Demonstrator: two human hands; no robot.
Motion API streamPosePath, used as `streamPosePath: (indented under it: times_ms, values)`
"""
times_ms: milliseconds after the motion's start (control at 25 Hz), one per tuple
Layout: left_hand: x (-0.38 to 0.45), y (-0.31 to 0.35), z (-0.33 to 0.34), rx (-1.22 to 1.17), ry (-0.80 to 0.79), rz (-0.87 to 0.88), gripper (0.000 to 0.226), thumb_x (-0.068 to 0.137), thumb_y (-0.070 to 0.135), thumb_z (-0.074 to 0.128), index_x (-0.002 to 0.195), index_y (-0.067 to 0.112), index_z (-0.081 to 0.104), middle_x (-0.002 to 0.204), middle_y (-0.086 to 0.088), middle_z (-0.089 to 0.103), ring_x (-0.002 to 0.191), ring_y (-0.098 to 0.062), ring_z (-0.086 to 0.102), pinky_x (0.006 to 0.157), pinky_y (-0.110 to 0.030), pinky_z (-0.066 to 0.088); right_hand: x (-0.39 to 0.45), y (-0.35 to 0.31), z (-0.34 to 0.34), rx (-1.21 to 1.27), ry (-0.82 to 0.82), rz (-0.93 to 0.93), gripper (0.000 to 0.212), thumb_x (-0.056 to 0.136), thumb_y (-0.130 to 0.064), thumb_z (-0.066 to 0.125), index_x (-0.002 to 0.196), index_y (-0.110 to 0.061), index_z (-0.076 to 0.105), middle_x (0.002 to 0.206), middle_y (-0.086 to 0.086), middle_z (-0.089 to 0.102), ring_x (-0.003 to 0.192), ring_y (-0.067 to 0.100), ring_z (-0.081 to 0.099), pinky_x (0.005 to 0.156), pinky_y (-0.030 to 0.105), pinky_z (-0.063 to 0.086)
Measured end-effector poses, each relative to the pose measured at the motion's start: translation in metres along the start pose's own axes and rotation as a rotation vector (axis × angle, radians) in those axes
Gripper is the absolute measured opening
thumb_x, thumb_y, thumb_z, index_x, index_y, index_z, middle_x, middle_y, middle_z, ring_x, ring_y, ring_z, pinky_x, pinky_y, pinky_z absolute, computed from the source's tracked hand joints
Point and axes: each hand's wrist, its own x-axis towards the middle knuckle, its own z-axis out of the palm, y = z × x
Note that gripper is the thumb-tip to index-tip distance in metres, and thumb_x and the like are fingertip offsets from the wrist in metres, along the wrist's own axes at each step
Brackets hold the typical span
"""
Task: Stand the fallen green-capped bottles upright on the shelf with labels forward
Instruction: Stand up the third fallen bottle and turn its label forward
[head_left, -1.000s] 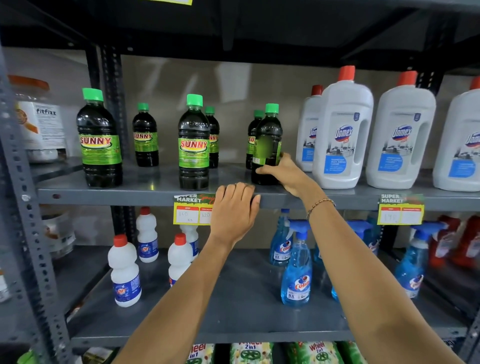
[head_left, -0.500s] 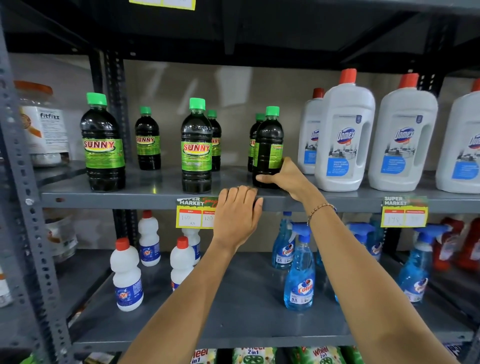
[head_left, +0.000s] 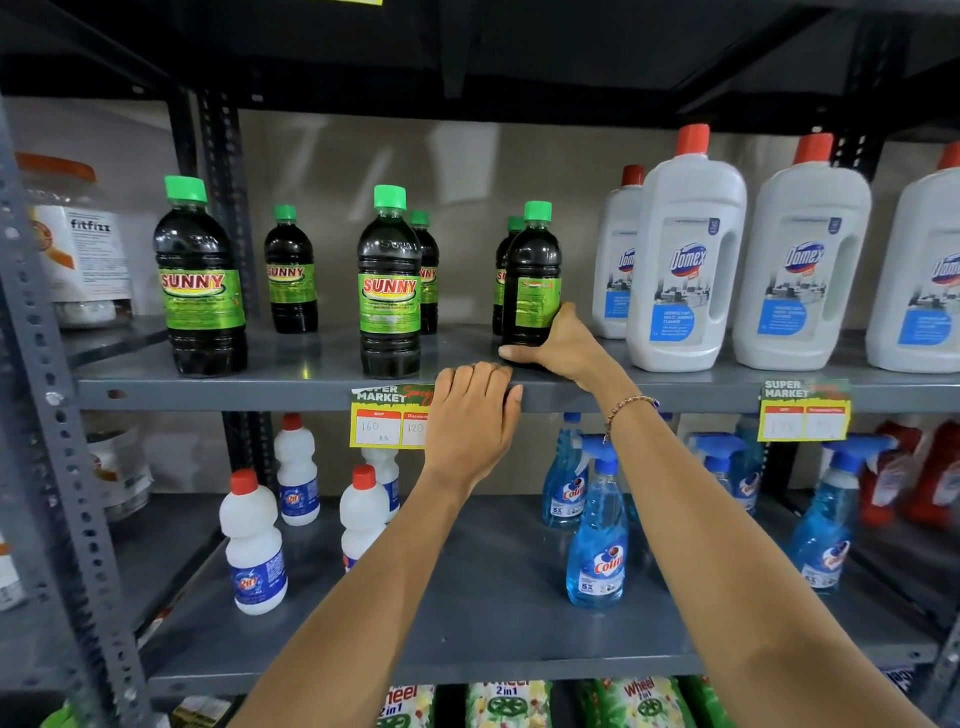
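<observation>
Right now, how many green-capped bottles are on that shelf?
6: front left, back left, front centre, one behind it, one gripped by the right hand, one behind that. Others may be hidden.

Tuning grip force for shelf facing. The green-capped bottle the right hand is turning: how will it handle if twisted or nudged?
The bottle in the right hand, the held Sunny bottle, looks full of dark liquid, so probably heavy for its size. It is tall on a narrow base, so a push up high may tip it. Its glossy label and smooth plastic could slip on the painted shelf.
</observation>
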Motion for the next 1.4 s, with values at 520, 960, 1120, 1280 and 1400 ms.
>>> streamPosePath:
  times_ms: [520, 960, 1120, 1280, 1400]
  values:
    - [0.000, 0.001, -0.001, -0.024, -0.007, -0.011, 0.035, 0.098, 0.032, 0.037, 0.106, 0.011, 0.063, 0.097, -0.003, 0.064, 0.086, -0.023, 0.057, 0.084, -0.035, 0.035, -0.002, 0.000, -0.001, -0.028, -0.026, 0.005, 0.089, 0.043, -0.040, 0.087, 0.119, -0.008, 0.053, 0.106, 0.002, 0.067, 0.099, 0.016, 0.064, 0.094, 0.038, 0.052]
    - [0.000, 0.001, -0.002, -0.036, 0.020, -0.007, 0.033, 0.097, 0.031, 0.039, 0.105, 0.011, 0.064, 0.095, -0.003, 0.064, 0.085, -0.024, 0.057, 0.083, -0.034, 0.035, -0.010, -0.007, -0.002, 0.003, -0.033, 0.019, 0.095, 0.069, -0.027, 0.086, 0.137, -0.003, 0.023, 0.127, 0.005, 0.047, 0.118, 0.018, 0.048, 0.098, 0.031, 0.043]
    - [0.000, 0.000, -0.001, -0.033, 0.021, -0.001, 0.033, 0.097, 0.032, 0.039, 0.104, 0.011, 0.063, 0.096, -0.003, 0.064, 0.085, -0.023, 0.056, 0.083, -0.035, 0.035, -0.009, -0.007, -0.004, 0.063, -0.064, 0.038, 0.084, 0.074, -0.012, 0.080, 0.136, -0.002, 0.026, 0.125, 0.009, 0.053, 0.116, 0.021, 0.053, 0.092, 0.029, 0.044]
    - [-0.001, 0.001, 0.001, -0.037, 0.024, -0.002, 0.033, 0.097, 0.033, 0.039, 0.105, 0.011, 0.063, 0.096, -0.003, 0.064, 0.085, -0.023, 0.056, 0.083, -0.035, 0.035, -0.012, -0.006, -0.006, 0.068, -0.033, 0.010, 0.093, 0.072, -0.015, 0.083, 0.140, -0.002, 0.022, 0.132, 0.010, 0.052, 0.117, 0.020, 0.052, 0.093, 0.027, 0.042]
    - [-0.001, -0.001, 0.002, -0.032, 0.022, 0.007, 0.033, 0.097, 0.033, 0.040, 0.106, 0.011, 0.063, 0.097, -0.003, 0.064, 0.086, -0.024, 0.056, 0.083, -0.035, 0.035, -0.014, -0.008, -0.006, 0.108, -0.031, 0.003, 0.110, 0.073, -0.020, 0.083, 0.149, -0.002, 0.005, 0.137, 0.009, 0.049, 0.124, 0.018, 0.047, 0.100, 0.029, 0.037]
